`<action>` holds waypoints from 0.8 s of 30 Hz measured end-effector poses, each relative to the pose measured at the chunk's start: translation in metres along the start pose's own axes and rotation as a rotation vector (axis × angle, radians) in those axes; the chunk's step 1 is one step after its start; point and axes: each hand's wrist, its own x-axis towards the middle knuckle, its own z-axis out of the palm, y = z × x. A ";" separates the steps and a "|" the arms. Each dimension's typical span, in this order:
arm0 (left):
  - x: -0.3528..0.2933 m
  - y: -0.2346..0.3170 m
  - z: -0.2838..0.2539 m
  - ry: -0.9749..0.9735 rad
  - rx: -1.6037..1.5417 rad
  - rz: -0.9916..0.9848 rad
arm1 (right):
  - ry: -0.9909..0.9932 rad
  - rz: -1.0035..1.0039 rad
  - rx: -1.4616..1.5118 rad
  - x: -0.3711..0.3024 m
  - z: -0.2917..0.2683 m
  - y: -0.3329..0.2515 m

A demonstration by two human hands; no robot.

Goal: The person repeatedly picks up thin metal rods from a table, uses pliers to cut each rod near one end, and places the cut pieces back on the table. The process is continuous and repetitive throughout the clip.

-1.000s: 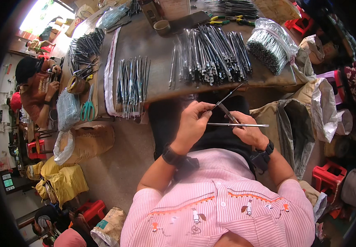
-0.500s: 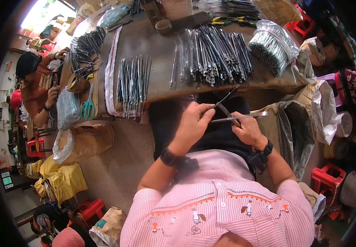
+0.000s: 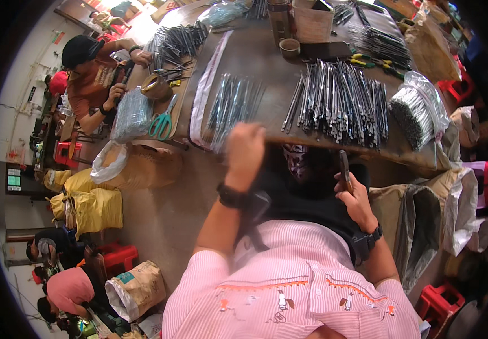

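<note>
My left hand is smeared by motion at the table's front edge, beside a loose row of thin metal strips. Its fingers are too blurred to show what they hold, if anything. Closed around a short dark hand tool, my right hand is above my lap, below the table edge. The tool points upward; its exact kind is hard to make out. A larger heap of dark metal strips lies on the table between and beyond my hands.
A plastic-wrapped bundle of strips lies at the table's right. Pliers and a round brown container stand farther back. To the left are teal-handled scissors and a co-worker. Open sacks stand at my right.
My left hand has moved away from my right hand, over to the left row of strips. The long strip that crossed the tool is gone from my right hand. The view has shifted left.
</note>
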 end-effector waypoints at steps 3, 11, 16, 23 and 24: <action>0.030 -0.047 -0.008 0.062 0.120 -0.131 | 0.016 0.046 0.166 -0.004 -0.004 0.002; 0.040 -0.070 0.013 0.052 0.361 -0.070 | 0.063 0.064 0.307 -0.010 -0.009 0.001; 0.032 -0.029 0.061 -0.154 0.289 0.012 | -0.017 0.135 0.437 -0.013 -0.013 -0.004; 0.039 -0.010 0.098 -0.235 0.285 -0.086 | -0.065 0.212 0.507 -0.024 -0.031 0.004; 0.039 -0.015 0.093 -0.258 0.275 0.037 | -0.039 0.207 0.516 -0.026 -0.034 0.009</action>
